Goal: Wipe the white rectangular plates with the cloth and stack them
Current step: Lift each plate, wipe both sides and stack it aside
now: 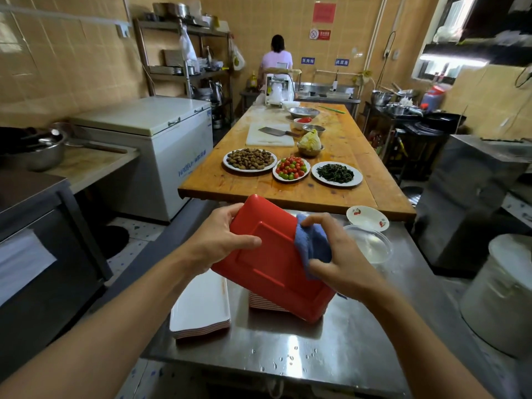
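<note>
My left hand (pixel 221 240) grips the left edge of a rectangular plate (pixel 267 263), held tilted with its red underside facing me. A blue cloth (pixel 312 243) lies against the plate's right edge, and my right hand (pixel 336 254) grips it with curled fingers. Beneath the held plate stands a stack of plates (pixel 264 303) on the steel table (pixel 288 349). A second stack (pixel 201 309), white face up, sits at the table's left edge.
A clear plastic container (pixel 371 243) and a small patterned dish (pixel 367 218) sit right of my hands. Beyond is a wooden table (pixel 339 194) with plates of food, a cutting board and a cleaver. A large pot (pixel 501 295) stands right. A person stands at the far end.
</note>
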A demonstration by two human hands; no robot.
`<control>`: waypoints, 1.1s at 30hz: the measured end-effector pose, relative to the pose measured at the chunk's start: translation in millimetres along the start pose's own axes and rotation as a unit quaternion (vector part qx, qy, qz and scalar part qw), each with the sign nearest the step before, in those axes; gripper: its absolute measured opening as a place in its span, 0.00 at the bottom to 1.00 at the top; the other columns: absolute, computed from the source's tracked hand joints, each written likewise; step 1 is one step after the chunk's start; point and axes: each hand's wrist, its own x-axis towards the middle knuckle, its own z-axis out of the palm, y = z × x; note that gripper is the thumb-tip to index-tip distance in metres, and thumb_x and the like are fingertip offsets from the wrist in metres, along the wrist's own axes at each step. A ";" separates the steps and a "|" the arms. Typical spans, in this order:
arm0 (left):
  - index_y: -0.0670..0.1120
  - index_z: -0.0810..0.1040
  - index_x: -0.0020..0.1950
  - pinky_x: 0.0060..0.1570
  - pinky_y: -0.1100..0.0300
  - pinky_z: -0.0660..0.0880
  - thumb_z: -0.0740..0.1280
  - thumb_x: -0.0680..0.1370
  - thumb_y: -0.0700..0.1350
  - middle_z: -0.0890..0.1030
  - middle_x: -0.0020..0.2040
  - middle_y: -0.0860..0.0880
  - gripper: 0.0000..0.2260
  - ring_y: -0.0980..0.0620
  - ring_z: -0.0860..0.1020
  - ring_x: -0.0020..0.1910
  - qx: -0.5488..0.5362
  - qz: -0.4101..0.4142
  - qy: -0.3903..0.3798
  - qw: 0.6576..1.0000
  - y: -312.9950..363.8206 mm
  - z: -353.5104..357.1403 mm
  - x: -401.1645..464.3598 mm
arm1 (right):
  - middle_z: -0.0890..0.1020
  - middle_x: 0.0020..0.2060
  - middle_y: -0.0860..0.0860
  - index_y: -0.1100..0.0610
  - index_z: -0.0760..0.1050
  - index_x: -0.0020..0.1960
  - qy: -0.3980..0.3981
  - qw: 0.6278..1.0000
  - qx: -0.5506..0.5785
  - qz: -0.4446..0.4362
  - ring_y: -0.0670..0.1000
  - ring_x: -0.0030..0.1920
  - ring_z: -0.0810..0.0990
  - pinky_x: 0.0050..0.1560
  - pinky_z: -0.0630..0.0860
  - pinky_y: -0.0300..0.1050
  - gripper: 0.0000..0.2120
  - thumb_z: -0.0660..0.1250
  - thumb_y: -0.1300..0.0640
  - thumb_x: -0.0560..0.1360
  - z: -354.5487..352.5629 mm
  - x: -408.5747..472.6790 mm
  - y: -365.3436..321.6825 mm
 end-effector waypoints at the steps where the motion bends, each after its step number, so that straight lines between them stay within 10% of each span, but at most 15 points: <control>1: 0.54 0.76 0.56 0.43 0.57 0.80 0.77 0.63 0.45 0.83 0.49 0.49 0.23 0.48 0.83 0.49 -0.013 -0.001 0.007 1.000 0.2 2.1 -1.4 | 0.72 0.52 0.43 0.38 0.65 0.57 0.010 1.000 -0.003 -0.018 0.48 0.51 0.72 0.52 0.71 0.48 0.21 0.64 0.53 0.67 1.4 3.1 -5.2; 13: 0.47 0.77 0.56 0.40 0.56 0.80 0.71 0.71 0.35 0.83 0.48 0.45 0.16 0.47 0.83 0.46 -0.090 -0.032 0.083 0.992 2.0 15.3 -20.2 | 0.76 0.52 0.51 0.51 0.70 0.61 0.126 0.962 -0.219 -0.105 0.54 0.49 0.73 0.50 0.66 0.50 0.19 0.53 0.44 0.76 23.3 16.2 -13.7; 21: 0.46 0.77 0.54 0.36 0.55 0.80 0.69 0.71 0.35 0.83 0.47 0.44 0.13 0.47 0.83 0.42 -0.189 -0.081 0.150 0.967 -12.7 11.9 -22.3 | 0.68 0.62 0.54 0.57 0.65 0.67 0.160 0.987 0.005 0.015 0.45 0.58 0.67 0.58 0.62 0.34 0.17 0.60 0.60 0.79 20.0 0.2 24.2; 33: 0.47 0.76 0.55 0.30 0.47 0.77 0.69 0.74 0.43 0.84 0.40 0.44 0.10 0.43 0.83 0.36 -0.353 -0.221 0.231 0.879 -30.0 24.0 -11.2 | 0.59 0.73 0.51 0.59 0.65 0.71 0.172 0.982 -0.070 -0.025 0.55 0.74 0.55 0.73 0.54 0.50 0.24 0.61 0.66 0.76 53.5 -35.6 26.7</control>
